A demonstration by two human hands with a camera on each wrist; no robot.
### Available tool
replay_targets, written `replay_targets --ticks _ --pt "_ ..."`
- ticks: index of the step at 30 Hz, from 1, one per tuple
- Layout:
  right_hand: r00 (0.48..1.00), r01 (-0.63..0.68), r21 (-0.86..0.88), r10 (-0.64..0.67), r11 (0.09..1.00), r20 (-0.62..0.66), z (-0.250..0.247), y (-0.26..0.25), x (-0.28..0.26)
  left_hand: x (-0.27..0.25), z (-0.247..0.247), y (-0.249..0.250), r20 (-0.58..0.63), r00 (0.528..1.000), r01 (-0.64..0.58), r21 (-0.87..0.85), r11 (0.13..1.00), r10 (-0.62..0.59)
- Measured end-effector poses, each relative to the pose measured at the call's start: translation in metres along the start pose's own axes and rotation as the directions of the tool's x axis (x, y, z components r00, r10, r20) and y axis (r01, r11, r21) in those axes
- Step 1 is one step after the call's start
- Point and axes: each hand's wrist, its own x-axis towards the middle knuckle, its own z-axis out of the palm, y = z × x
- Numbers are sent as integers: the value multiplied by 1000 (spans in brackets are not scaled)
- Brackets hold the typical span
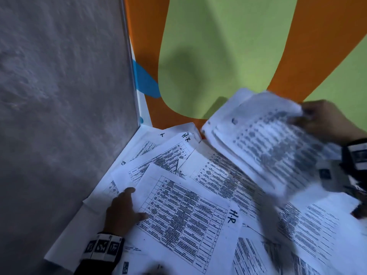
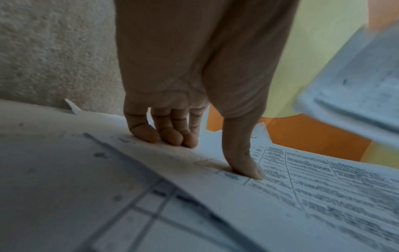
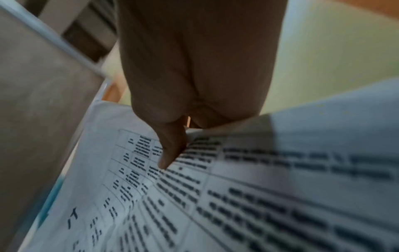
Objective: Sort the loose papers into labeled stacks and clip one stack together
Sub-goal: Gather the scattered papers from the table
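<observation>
L hand (image 1: pixel 123 211) flat, fingers pressing HR sheet (image 1: pixel 184 221); R hand (image 1: pixel 325 120) grips lifted paper bundle (image 1: pixel 264 139).

- Left hand (image 1: pixel 123 213) is bare, no glove or rings that I can spot; same story in the left wrist view (image 2: pixel 194 68).
- Left wristband (image 1: pixel 103 246), at about 7 o'clock in the head view, is white with a row of square black-and-white marker tiles, kinda QR-looking.
- Dark sleeve (image 1: pixel 95 267) sits right below that band, black or close to it.
- Right hand (image 1: pixel 325 120), over at 3 o'clock, is bare too, a bit blurry.
- Right wristband (image 1: pixel 356 155) is black strap with a white marker panel; details smeared.
- A grey-and-black boxy device (image 1: pixel 335 175) is strapped just under that wrist; can't make out more.
</observation>
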Motion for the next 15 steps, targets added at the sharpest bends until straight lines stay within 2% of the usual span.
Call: replay_targets --ticks 3,5,7,9,11,14,15 --pt "998 6 66 -2 998 -58 -36 -14 5 -2 -1 1 -6 1000 -19 -42 999 19" --pt "998 23 88 -27 996 51 -25 -33 8 -1 -1 0 -10 1000 -25 -61 998 25" --pt "957 46 93 -71 995 281 13 -60 -1 -1 0 -2 -26 999 -40 -74 996 38" --pt "877 118 133 -166 984 452 69 -92 -20 -3 -1 -2 -42 998 -54 -76 996 50" --pt "820 148 135 -198 980 536 131 -113 -40 -4 2 -6 -81 996 -52 -114 992 43" --pt "788 109 71 -130 991 602 200 -117 -58 -3 6 -13 -178 982 -105 -254 961 61" --pt "774 81 102 -127 991 620 212 -115 -63 3 13 -20 -160 985 -110 -280 954 66"
